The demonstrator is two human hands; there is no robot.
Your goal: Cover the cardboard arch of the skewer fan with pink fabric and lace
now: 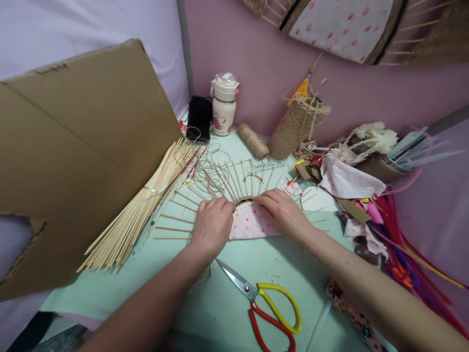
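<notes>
On the table lies a half-round piece covered in pink-dotted fabric [252, 222], with thin wooden sticks [174, 229] fanning outward from its curved edge. A brown twine rim [245, 199] with a dark line follows that curve. My left hand [214, 220] is closed on the left side of the rim, its fingers curled and partly hidden. On the opposite side, my right hand [280, 208] grips the rim with bent fingers over the fabric. Loose twine [210, 171] tangles just behind the sticks. Scissors [251, 291] with one yellow and one red handle lie open in front.
A bundle of wooden sticks [142, 205] lies left beside a large cardboard sheet [84, 132]. Behind stand a white bottle [223, 110], a twine roll [252, 140] and a larger twine cone [296, 122]. Glue sticks [415, 151] and fabric scraps [350, 176] crowd the right.
</notes>
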